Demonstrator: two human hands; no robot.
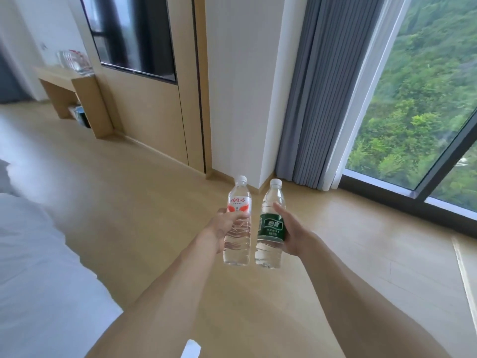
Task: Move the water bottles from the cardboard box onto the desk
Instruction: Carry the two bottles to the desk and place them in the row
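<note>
My left hand (224, 224) grips a clear water bottle with a red and white label (238, 223), held upright over the wooden floor. Beside it, my right hand (293, 229) grips a second water bottle with a green label (271, 228), tilted slightly. Both bottles have white caps and almost touch. The wooden desk (55, 73) stands far off at the upper left against the wall, with several clear items on its top. The cardboard box is not in view.
A white bed (36, 254) fills the lower left. A wall-mounted dark screen (131, 32) hangs above wood panelling. A white pillar (240, 86), grey curtains (322, 94) and a floor-to-ceiling window (418, 99) lie ahead and right. Open wooden floor (116, 182) leads toward the desk.
</note>
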